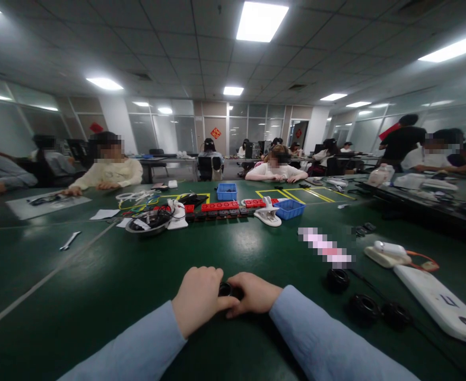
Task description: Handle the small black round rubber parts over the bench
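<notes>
Both my hands meet at the near middle of the green table [145, 286], around a small black ring-shaped part [225, 289]. My left hand [201, 296] is closed on the part's left side, its thumb reaching across the front. From the right, my right hand [254, 295] grips the same part with curled fingers. Most of the part is hidden by the fingers; only a dark round opening shows. Several similar black round parts, such as this black ring [338, 279] and another black ring [363, 308], lie to the right of my right hand.
A white power bank-like case [442, 304] lies at right, near a white device [391, 248] with an orange cable. Farther off are blue bins [290, 210], red power strips [219, 206], a metal bowl [149, 230] of black cables and a wrench [70, 241]. Several people sit around.
</notes>
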Tool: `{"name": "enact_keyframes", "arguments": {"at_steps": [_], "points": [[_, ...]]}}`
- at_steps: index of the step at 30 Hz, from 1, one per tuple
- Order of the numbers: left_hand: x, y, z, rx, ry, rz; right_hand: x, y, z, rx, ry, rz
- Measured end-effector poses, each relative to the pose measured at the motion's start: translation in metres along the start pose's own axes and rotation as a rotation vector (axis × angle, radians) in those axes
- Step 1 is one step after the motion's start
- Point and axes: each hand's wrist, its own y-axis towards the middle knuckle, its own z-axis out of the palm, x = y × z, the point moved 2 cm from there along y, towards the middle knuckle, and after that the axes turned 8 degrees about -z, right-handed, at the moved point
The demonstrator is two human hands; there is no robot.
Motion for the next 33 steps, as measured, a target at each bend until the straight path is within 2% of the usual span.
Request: {"name": "enact_keyframes", "arguments": {"at_steps": [2, 5, 8, 12, 16, 18, 26, 33], "points": [[0.002, 0.001, 0.004, -0.019, 0.016, 0.009, 0.001, 0.000, 0.000, 0.000, -0.036, 0.018], [0.008, 0.004, 0.006, 0.021, 0.029, 0.001, 0.003, -0.001, -0.001, -0.011, -0.079, 0.037], [0.016, 0.006, 0.000, 0.024, -0.043, 0.014, 0.003, -0.002, -0.001, -0.024, -0.054, 0.009], [0.023, 0.005, -0.014, 0.011, -0.202, 0.188, 0.003, -0.003, -0.001, -0.020, 0.018, 0.005], [0.026, 0.007, -0.014, 0.153, -0.246, 0.378, 0.004, -0.004, -0.001, -0.016, 0.055, -0.019], [0.027, 0.010, -0.011, 0.192, -0.264, 0.428, 0.004, -0.004, -0.001, -0.018, 0.062, -0.028], [0.027, 0.015, -0.003, 0.148, -0.259, 0.375, 0.006, -0.004, -0.003, -0.010, 0.071, -0.042], [0.022, 0.012, -0.003, 0.112, -0.209, 0.300, 0.006, -0.004, -0.002, -0.022, 0.069, -0.071]]}}
